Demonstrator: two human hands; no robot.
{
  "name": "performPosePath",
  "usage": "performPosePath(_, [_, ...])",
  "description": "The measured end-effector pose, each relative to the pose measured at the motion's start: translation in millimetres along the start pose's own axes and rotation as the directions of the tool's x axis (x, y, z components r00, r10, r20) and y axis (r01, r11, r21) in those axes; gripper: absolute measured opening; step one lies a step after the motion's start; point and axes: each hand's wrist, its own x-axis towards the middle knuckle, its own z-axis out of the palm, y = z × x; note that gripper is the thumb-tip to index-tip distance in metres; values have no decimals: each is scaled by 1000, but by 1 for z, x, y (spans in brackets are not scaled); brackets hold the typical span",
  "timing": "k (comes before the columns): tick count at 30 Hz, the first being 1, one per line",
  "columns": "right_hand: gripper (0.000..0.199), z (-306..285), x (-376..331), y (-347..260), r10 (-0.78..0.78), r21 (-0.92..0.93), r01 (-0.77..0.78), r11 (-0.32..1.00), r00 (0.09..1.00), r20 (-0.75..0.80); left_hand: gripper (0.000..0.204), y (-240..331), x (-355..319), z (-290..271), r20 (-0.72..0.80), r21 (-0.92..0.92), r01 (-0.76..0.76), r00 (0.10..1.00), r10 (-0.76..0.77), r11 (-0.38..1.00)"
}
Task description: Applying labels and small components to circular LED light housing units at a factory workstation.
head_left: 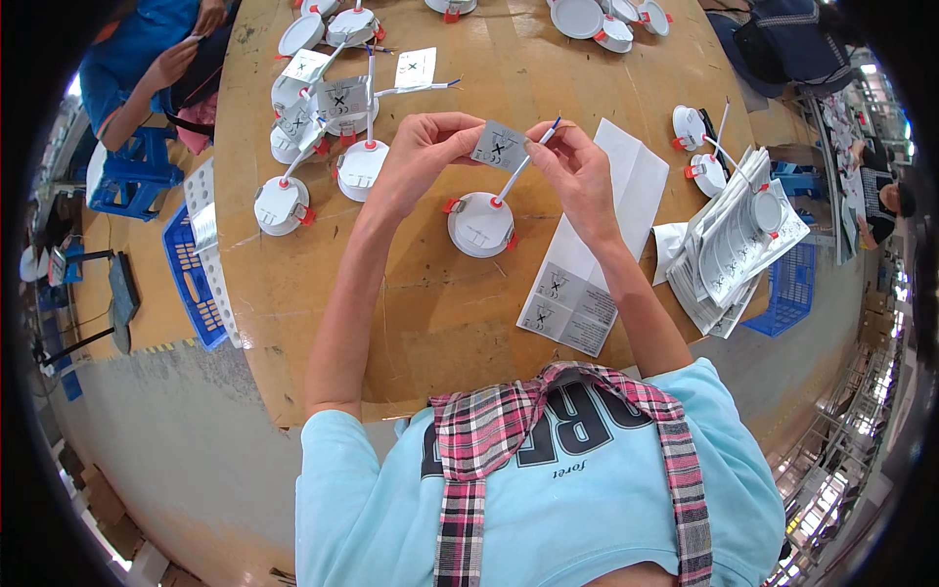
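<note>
A small silver label (501,145) with black print is pinched at its left edge by my left hand (423,157). My right hand (579,174) is closed at the label's other side, on the white cable (514,178) near its blue-tipped end. That cable rises from a round white downlight (479,227) with red-tipped spring clips, back side up on the table. The label is right beside the cable; whether it touches it I cannot tell. Under my right forearm lies a long white backing sheet (604,196), with several silver labels (569,311) left at its near end.
On the brown table (421,323), several downlights (281,205) with cables and labels stand at the left; others (614,35) are at the back. Label sheets (726,235) are piled at the right. Blue crates (192,279) flank the table. A co-worker's hand (174,61) shows at the far left.
</note>
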Motion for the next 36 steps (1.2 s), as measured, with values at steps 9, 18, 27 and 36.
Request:
performPosePath(9, [20,2,1,-1,-16,-25,15,1000,999,-40,27,1,-3,0,-5,1,-6,1000,6,1000])
performPosePath(18, [19,2,1,1,-28,-44,26,999,998,-54,35,7,-6,10,-90,-64,41,995,-47,997])
performPosePath(27, [22,3,0,-1,15,-6,-16,1000,999,-40,20,-4,-9,21,-197,53,-56,978,65,997])
performPosePath(36, [23,2,1,2,162,-12,-161,987,986,31,19,-1,-7,20,-226,14,-51,973,53,999])
